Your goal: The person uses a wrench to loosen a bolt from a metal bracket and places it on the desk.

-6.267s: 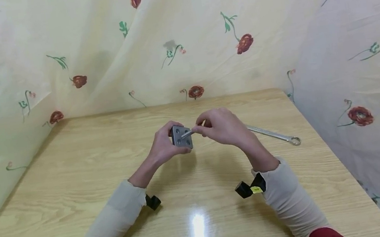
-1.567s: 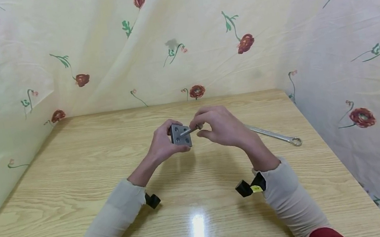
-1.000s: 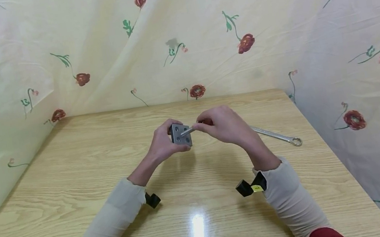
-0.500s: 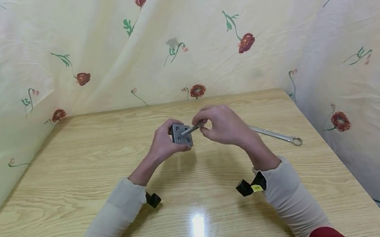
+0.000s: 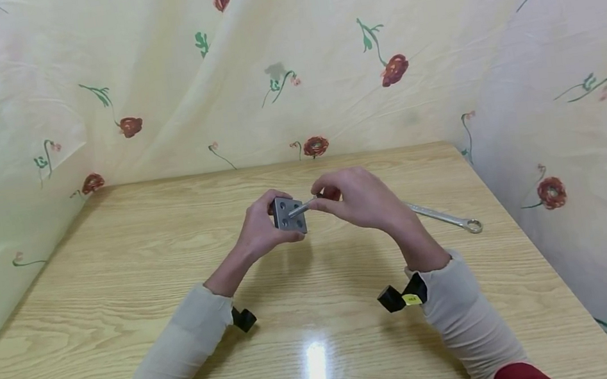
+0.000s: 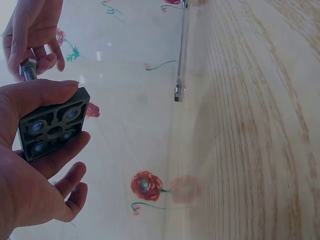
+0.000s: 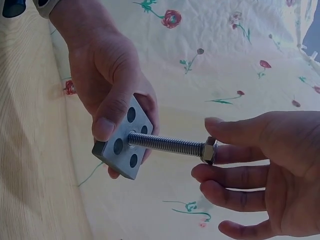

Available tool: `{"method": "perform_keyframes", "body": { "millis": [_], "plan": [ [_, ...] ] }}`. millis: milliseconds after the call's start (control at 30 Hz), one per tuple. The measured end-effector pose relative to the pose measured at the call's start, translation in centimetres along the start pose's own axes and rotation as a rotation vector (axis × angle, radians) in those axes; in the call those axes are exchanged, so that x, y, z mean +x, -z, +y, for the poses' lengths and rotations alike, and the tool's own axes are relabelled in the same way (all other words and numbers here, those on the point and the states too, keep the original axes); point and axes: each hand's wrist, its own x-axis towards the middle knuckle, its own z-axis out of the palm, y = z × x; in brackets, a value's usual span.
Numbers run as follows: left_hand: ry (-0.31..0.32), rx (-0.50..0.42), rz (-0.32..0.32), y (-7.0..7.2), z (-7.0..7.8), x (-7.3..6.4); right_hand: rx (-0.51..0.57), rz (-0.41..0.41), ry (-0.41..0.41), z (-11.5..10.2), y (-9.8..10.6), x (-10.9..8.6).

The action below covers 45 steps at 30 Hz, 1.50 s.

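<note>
My left hand (image 5: 262,226) holds a square grey metal plate (image 7: 123,158) by its edges, thumb on one side and fingers on the other. The plate has a hole near each corner. From its centre hole sticks a long threaded hex bolt (image 7: 167,144), its tip in the plate. At the bolt's head, my right hand (image 5: 363,197) pinches with thumb and forefinger, the other fingers loosely bent. The left wrist view shows the plate's dark, recessed back face (image 6: 54,125). Both hands are raised above the table.
A combination wrench (image 5: 444,216) lies on the wooden table (image 5: 170,234) to the right of my right hand, its ring end toward me and its other end hidden behind the hand. Flowered cloth (image 5: 176,71) hangs behind and along both sides.
My right fingers repeatedly loosen and regrip at the bolt's head; the thumb is now further forward than half a second ago. The plate and left hand stay nearly still.
</note>
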Motion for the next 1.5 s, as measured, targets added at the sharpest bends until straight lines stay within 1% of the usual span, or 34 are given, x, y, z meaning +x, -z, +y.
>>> {"method": "perform_keyframes", "body": {
  "millis": [100,167,400,567,667,733,767,833,967,1033,1067,1167,1233,1500],
  "plan": [
    [-0.001,0.005,0.001,0.0,0.0,0.0,0.001,0.004,0.007,0.1,0.0,0.0],
    [0.0,0.007,0.004,0.0,0.0,0.1,-0.004,0.008,0.028,0.1,0.0,0.0],
    [-0.005,0.001,0.018,0.0,0.1,0.2,-0.027,0.055,0.17,0.4,-0.1,0.1],
    [-0.01,-0.005,0.021,0.0,0.0,0.2,-0.026,0.085,0.242,0.4,-0.3,0.1],
    [-0.01,-0.004,0.02,0.0,-0.2,0.0,-0.021,0.096,0.26,0.3,-0.5,-0.1],
    [-0.011,-0.002,0.02,0.0,-0.3,-0.1,-0.012,0.084,0.24,0.2,-0.6,-0.2],
    [-0.012,0.001,0.02,0.0,-0.3,-0.2,-0.007,0.072,0.215,0.1,-0.6,-0.3],
    [-0.017,0.005,0.02,0.0,-0.4,-0.3,0.006,0.042,0.137,0.0,-0.6,-0.4],
    [-0.021,0.004,0.015,0.0,-0.5,-0.6,0.018,-0.005,-0.059,-0.3,-0.7,-0.6],
    [-0.023,0.004,0.011,0.0,-0.5,-0.7,0.013,-0.012,-0.123,-0.5,-0.7,-0.6],
    [-0.023,0.002,0.009,0.0,-0.4,-0.7,0.01,-0.013,-0.14,-0.5,-0.7,-0.6],
    [-0.025,0.002,0.002,0.0,-0.4,-0.8,0.001,-0.008,-0.148,-0.7,-0.8,-0.6],
    [-0.027,0.0,-0.001,0.0,-0.5,-0.8,0.003,-0.001,-0.134,-0.8,-0.8,-0.7],
    [-0.029,0.001,-0.004,0.0,-0.5,-0.8,-0.02,0.025,-0.01,-0.8,-0.8,-0.7]
  ]
}}
